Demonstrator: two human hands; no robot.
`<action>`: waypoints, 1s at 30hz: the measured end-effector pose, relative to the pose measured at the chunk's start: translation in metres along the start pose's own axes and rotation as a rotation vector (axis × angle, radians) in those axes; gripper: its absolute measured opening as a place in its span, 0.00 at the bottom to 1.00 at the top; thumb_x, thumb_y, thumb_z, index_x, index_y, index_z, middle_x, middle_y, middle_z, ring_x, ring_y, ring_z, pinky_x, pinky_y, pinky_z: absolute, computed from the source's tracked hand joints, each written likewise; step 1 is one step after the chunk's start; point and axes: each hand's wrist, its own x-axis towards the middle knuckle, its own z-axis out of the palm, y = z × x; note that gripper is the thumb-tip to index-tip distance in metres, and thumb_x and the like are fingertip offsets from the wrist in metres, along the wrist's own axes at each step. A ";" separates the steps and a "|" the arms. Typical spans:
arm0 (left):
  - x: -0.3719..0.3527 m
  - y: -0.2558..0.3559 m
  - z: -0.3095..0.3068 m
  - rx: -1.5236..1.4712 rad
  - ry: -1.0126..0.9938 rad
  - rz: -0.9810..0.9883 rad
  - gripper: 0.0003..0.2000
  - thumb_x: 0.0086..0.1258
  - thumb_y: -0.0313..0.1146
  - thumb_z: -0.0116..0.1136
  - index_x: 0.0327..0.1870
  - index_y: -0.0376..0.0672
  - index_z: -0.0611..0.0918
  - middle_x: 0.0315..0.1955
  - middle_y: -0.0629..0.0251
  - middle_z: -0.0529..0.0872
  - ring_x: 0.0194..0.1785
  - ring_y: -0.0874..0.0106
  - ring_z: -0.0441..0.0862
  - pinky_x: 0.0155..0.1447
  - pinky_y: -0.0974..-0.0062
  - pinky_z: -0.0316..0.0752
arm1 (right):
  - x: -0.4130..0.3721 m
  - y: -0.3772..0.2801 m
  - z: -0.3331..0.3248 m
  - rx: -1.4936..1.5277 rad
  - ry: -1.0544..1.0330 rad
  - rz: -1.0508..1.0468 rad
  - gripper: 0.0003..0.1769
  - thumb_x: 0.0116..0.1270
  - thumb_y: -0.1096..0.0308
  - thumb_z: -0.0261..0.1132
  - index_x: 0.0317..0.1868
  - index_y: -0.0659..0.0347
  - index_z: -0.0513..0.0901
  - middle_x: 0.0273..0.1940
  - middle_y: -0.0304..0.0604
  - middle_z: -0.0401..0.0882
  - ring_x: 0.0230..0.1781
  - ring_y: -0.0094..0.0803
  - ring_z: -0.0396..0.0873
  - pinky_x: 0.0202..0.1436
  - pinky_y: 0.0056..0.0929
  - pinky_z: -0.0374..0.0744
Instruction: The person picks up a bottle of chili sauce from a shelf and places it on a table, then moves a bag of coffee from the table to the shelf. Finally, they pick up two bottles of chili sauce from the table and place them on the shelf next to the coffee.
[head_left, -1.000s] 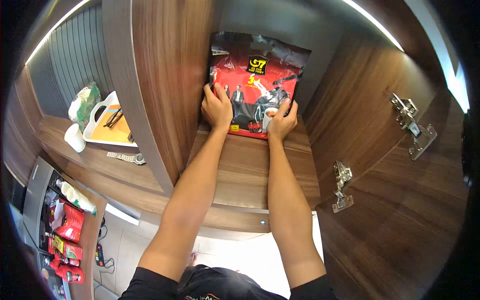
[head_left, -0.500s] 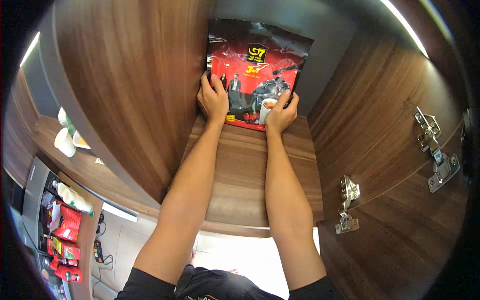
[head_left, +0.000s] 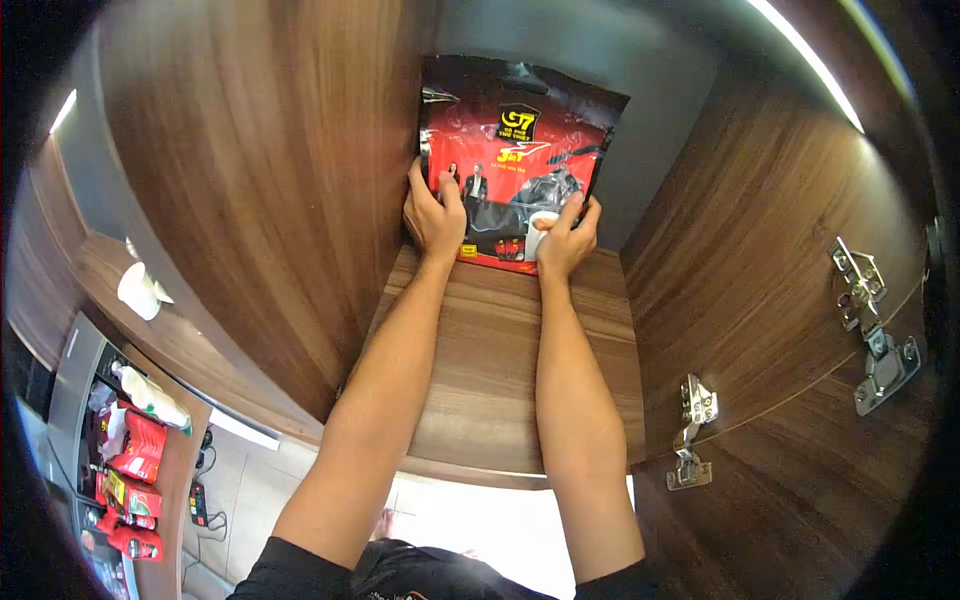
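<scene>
A large red and black G7 3in1 coffee bag stands upright at the back of a wooden cabinet shelf. My left hand grips its lower left edge, thumb on the front face. On the lower right edge, my right hand is closed the same way, with its thumb over the front near the printed cup. The fingers behind the bag are hidden. Its bottom edge seems to rest on the shelf, close to the dark back panel.
A wooden partition stands close on the left. To the right, the cabinet wall carries metal hinges. At lower left, a counter holds several red packages and a stack of cups. A white cup sits on the neighbouring shelf.
The bag and both hands appear slightly lower in view, along with the shelf and hinges, as the camera has shifted. Both hands keep their hold on the bag.
</scene>
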 end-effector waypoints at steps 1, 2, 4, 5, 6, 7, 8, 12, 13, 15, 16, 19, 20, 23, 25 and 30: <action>-0.003 0.001 -0.001 -0.042 -0.011 0.017 0.21 0.69 0.38 0.51 0.58 0.35 0.72 0.43 0.42 0.82 0.47 0.44 0.80 0.51 0.55 0.72 | 0.002 0.005 0.000 -0.143 0.055 -0.163 0.22 0.72 0.55 0.57 0.49 0.70 0.76 0.38 0.56 0.82 0.41 0.48 0.81 0.44 0.42 0.74; -0.006 0.001 -0.004 -0.083 -0.024 0.032 0.22 0.69 0.38 0.52 0.60 0.34 0.71 0.47 0.43 0.81 0.49 0.45 0.79 0.55 0.57 0.70 | -0.001 0.004 -0.001 -0.140 0.051 -0.159 0.22 0.72 0.55 0.57 0.49 0.70 0.76 0.38 0.56 0.82 0.41 0.48 0.81 0.44 0.42 0.74; -0.010 0.002 -0.013 -0.099 -0.085 0.031 0.27 0.66 0.38 0.57 0.63 0.33 0.65 0.50 0.41 0.79 0.51 0.47 0.78 0.58 0.57 0.69 | -0.012 -0.029 -0.008 -0.055 -0.005 0.140 0.27 0.71 0.51 0.57 0.53 0.70 0.74 0.39 0.56 0.83 0.41 0.46 0.81 0.48 0.40 0.74; -0.012 0.005 -0.016 -0.107 -0.109 0.063 0.30 0.66 0.38 0.58 0.65 0.33 0.63 0.51 0.40 0.77 0.52 0.48 0.77 0.59 0.58 0.68 | -0.006 -0.005 -0.010 -0.080 -0.026 0.076 0.31 0.70 0.47 0.58 0.56 0.70 0.72 0.45 0.58 0.81 0.46 0.47 0.79 0.55 0.39 0.72; -0.013 0.007 -0.019 -0.117 -0.131 0.097 0.33 0.65 0.39 0.60 0.66 0.33 0.60 0.53 0.39 0.76 0.54 0.48 0.77 0.61 0.58 0.67 | -0.006 0.008 -0.011 -0.077 -0.025 0.074 0.31 0.70 0.47 0.58 0.56 0.70 0.72 0.45 0.58 0.81 0.46 0.47 0.79 0.55 0.39 0.72; -0.014 0.005 -0.023 -0.160 -0.232 0.045 0.42 0.62 0.44 0.64 0.70 0.34 0.52 0.59 0.37 0.68 0.61 0.48 0.70 0.64 0.56 0.63 | -0.007 0.014 -0.011 -0.083 -0.025 0.073 0.32 0.69 0.46 0.59 0.57 0.69 0.72 0.49 0.58 0.78 0.50 0.47 0.77 0.58 0.39 0.70; -0.015 0.006 -0.025 -0.162 -0.229 0.051 0.42 0.62 0.44 0.64 0.70 0.34 0.52 0.59 0.37 0.68 0.61 0.48 0.70 0.64 0.56 0.63 | -0.006 0.018 -0.012 -0.090 -0.026 0.069 0.33 0.68 0.45 0.59 0.58 0.69 0.72 0.54 0.59 0.76 0.55 0.48 0.74 0.61 0.39 0.68; -0.025 0.017 -0.041 0.108 -0.400 0.077 0.57 0.52 0.56 0.71 0.73 0.36 0.45 0.69 0.39 0.50 0.69 0.44 0.54 0.69 0.46 0.53 | -0.020 0.001 -0.025 -0.180 -0.053 0.067 0.37 0.65 0.43 0.61 0.60 0.67 0.70 0.60 0.58 0.69 0.62 0.49 0.67 0.65 0.42 0.64; -0.029 0.023 -0.046 0.186 -0.437 0.068 0.58 0.50 0.56 0.71 0.73 0.37 0.45 0.69 0.39 0.49 0.70 0.42 0.52 0.69 0.45 0.53 | -0.023 0.002 -0.027 -0.270 -0.046 0.060 0.38 0.64 0.42 0.62 0.61 0.66 0.70 0.60 0.58 0.67 0.62 0.50 0.65 0.66 0.43 0.62; -0.034 0.030 -0.055 0.307 -0.501 0.061 0.60 0.47 0.55 0.74 0.73 0.38 0.45 0.70 0.38 0.47 0.71 0.39 0.49 0.68 0.44 0.53 | -0.031 -0.005 -0.031 -0.358 -0.049 0.091 0.41 0.61 0.39 0.63 0.62 0.65 0.69 0.60 0.59 0.65 0.63 0.51 0.63 0.67 0.45 0.60; -0.036 0.029 -0.057 0.309 -0.506 0.055 0.60 0.47 0.55 0.74 0.73 0.38 0.45 0.70 0.38 0.47 0.71 0.39 0.49 0.68 0.44 0.53 | -0.034 -0.007 -0.033 -0.364 -0.051 0.096 0.41 0.61 0.39 0.63 0.62 0.65 0.69 0.60 0.59 0.65 0.63 0.51 0.63 0.67 0.45 0.60; -0.042 0.027 -0.060 0.385 -0.478 0.163 0.51 0.54 0.45 0.72 0.72 0.38 0.49 0.69 0.42 0.50 0.70 0.43 0.53 0.68 0.45 0.55 | -0.040 -0.003 -0.036 -0.392 -0.112 0.089 0.42 0.61 0.37 0.62 0.61 0.64 0.70 0.59 0.57 0.67 0.63 0.52 0.64 0.66 0.45 0.63; -0.044 0.026 -0.062 0.383 -0.478 0.159 0.51 0.54 0.45 0.72 0.72 0.38 0.49 0.69 0.42 0.50 0.70 0.43 0.53 0.68 0.45 0.55 | -0.041 -0.002 -0.039 -0.396 -0.114 0.087 0.42 0.61 0.37 0.62 0.61 0.64 0.70 0.59 0.57 0.67 0.63 0.52 0.64 0.66 0.45 0.63; -0.043 0.018 -0.059 0.376 -0.482 0.084 0.45 0.58 0.41 0.69 0.72 0.38 0.52 0.69 0.50 0.54 0.68 0.49 0.57 0.66 0.47 0.58 | -0.039 -0.009 -0.038 -0.423 -0.117 0.091 0.40 0.60 0.38 0.63 0.58 0.66 0.73 0.56 0.53 0.72 0.58 0.50 0.70 0.63 0.43 0.67; -0.043 0.022 -0.057 0.404 -0.481 0.057 0.45 0.58 0.40 0.68 0.72 0.37 0.52 0.68 0.50 0.55 0.68 0.49 0.57 0.66 0.47 0.58 | -0.038 -0.009 -0.038 -0.410 -0.144 0.076 0.39 0.60 0.39 0.64 0.57 0.66 0.74 0.55 0.52 0.72 0.57 0.49 0.71 0.62 0.42 0.68; -0.045 0.022 -0.052 0.435 -0.466 0.019 0.44 0.59 0.39 0.68 0.72 0.37 0.53 0.68 0.50 0.56 0.66 0.50 0.60 0.64 0.49 0.61 | -0.034 -0.018 -0.045 -0.332 -0.222 0.139 0.35 0.61 0.43 0.66 0.56 0.66 0.76 0.53 0.49 0.74 0.54 0.41 0.74 0.58 0.36 0.71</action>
